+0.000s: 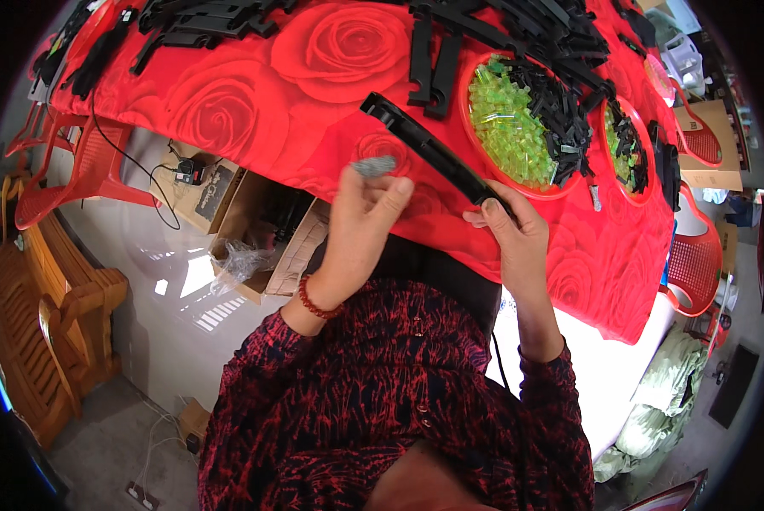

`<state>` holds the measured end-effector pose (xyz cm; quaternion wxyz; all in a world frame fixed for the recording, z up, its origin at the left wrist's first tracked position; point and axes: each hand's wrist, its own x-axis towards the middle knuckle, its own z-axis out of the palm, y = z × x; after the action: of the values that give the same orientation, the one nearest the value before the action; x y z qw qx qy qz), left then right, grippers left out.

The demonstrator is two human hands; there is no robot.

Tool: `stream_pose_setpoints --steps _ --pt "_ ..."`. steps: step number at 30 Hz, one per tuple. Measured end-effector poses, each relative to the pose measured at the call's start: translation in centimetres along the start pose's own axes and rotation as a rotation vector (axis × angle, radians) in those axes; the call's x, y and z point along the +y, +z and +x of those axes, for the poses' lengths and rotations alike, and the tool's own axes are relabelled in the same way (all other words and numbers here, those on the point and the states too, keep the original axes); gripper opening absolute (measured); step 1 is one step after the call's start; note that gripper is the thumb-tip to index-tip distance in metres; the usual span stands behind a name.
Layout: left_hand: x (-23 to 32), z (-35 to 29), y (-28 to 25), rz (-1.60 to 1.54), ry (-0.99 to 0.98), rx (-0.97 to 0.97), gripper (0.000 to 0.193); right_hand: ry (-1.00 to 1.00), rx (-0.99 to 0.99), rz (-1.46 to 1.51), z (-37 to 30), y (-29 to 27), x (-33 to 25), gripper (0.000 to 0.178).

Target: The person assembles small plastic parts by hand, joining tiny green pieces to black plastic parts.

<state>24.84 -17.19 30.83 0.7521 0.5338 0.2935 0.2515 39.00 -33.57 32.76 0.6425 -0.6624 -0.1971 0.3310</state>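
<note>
My right hand [518, 230] grips the near end of a long, narrow black plastic piece [433, 153], thumb on top. The piece slants up to the left over the red cloth, with a hollow channel along its visible side. Left of it, my left hand [360, 221] is raised at the table edge, fingers curled and thumb near them. A grey, fabric-like thing [373, 166] covers or lies at its index finger; I cannot tell which. Whether anything small sits in the pinch is hidden. Just beyond my right hand stands a round red basket [474, 149] of yellow-green and black small parts.
A rose-printed red tablecloth [228, 119] covers the table. More black strips [203, 25] lie along its far side. At right is a second red basket [650, 162]. Red chairs [693, 255], a wooden bench [58, 298] and an open cardboard box [262, 281] stand around.
</note>
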Motion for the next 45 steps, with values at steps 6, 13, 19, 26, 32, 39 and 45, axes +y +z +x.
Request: stream_pose_setpoints --steps 6,13,19,26,32,39,45 --pt "-0.8 0.1 2.4 -0.284 -0.102 -0.160 0.036 -0.005 -0.046 0.063 -1.0 2.2 0.8 0.035" --pt "-1.5 0.0 2.6 -0.088 -0.013 0.001 0.025 0.033 -0.151 0.033 -2.1 2.9 2.0 0.038" --pt "-1.3 -0.1 2.4 0.156 0.067 0.067 0.018 -0.085 -0.273 -0.337 -2.1 3.2 1.5 0.045" --pt "-0.4 -0.5 2.6 0.439 0.107 -0.007 0.022 -0.198 -0.059 -0.367 -0.8 1.6 1.1 0.033" --pt "0.1 -1.6 3.0 0.658 0.221 -0.175 0.022 -0.272 0.115 0.006 3.4 2.9 -2.4 0.044" --pt "-0.8 -2.1 2.9 0.472 0.031 -0.215 0.023 -0.143 -0.036 0.357 4.1 3.6 -3.9 0.046" --pt "-1.1 -2.3 3.3 -0.050 -0.233 -0.285 0.018 -0.163 -0.034 0.392 3.2 5.0 -3.6 0.042"
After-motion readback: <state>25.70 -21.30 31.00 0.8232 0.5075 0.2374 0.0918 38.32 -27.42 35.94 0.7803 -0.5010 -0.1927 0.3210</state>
